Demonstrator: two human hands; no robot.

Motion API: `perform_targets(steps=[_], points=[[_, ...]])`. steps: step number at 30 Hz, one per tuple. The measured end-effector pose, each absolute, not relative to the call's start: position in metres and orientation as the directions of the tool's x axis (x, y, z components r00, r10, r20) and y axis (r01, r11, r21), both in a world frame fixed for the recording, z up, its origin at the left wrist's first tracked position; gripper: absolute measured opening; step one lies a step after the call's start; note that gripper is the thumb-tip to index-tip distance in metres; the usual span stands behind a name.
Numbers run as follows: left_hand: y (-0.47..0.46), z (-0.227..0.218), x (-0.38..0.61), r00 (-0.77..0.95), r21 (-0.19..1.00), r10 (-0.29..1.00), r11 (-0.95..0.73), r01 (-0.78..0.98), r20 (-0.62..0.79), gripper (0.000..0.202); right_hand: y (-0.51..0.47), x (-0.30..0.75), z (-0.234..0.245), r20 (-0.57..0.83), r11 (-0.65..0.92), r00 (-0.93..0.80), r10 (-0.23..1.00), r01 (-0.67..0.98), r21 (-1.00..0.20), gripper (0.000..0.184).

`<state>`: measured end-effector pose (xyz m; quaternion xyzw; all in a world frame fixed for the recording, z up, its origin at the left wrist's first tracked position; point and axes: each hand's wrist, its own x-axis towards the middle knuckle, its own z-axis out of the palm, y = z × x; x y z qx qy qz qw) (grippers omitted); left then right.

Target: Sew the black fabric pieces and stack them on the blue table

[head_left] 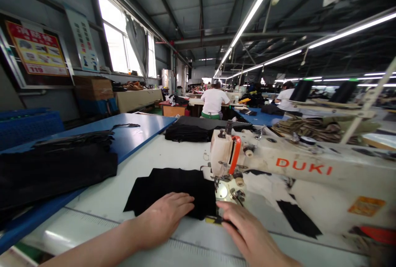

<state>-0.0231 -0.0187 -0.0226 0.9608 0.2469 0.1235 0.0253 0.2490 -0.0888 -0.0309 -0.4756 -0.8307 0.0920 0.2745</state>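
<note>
A piece of black fabric lies flat on the pale sewing table, its right edge close by the needle area of the sewing machine. My left hand rests on the fabric's front part, palm down and fingers stretched out. Just right of the fabric's edge, my right hand curls around a small yellow-and-black tool, with the index finger reaching toward the cloth edge. The tool's yellow end points left; my fingers hide the rest, so its exact kind is unclear. A small lamp lights the needle plate.
Black fabric pieces are heaped on a blue table at left. Another black stack lies behind the machine. A black scrap sits under the machine arm. Olive cloth is piled behind it. A person sits ahead.
</note>
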Motion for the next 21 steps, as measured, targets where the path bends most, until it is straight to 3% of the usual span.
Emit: perform_targets(steps=[6, 10, 21], points=[[-0.015, -0.017, -0.006, 0.877, 0.109, 0.436, -0.9, 0.423, 0.202, 0.049, -0.069, 0.239, -0.029, 0.383, 0.561, -0.445, 0.81, 0.777, -0.285, 0.028], [-0.006, -0.021, 0.017, 0.893, 0.147, 0.395, -0.917, 0.371, 0.215, 0.048, -0.065, 0.257, -0.034, 0.395, 0.523, -0.422, 0.816, 0.83, -0.192, 0.025], [0.01, -0.034, 0.051, 0.874, 0.213, 0.389, -0.917, 0.337, 0.292, 0.043, -0.064, 0.268, -0.033, 0.377, 0.437, -0.342, 0.861, 0.876, -0.203, 0.018]])
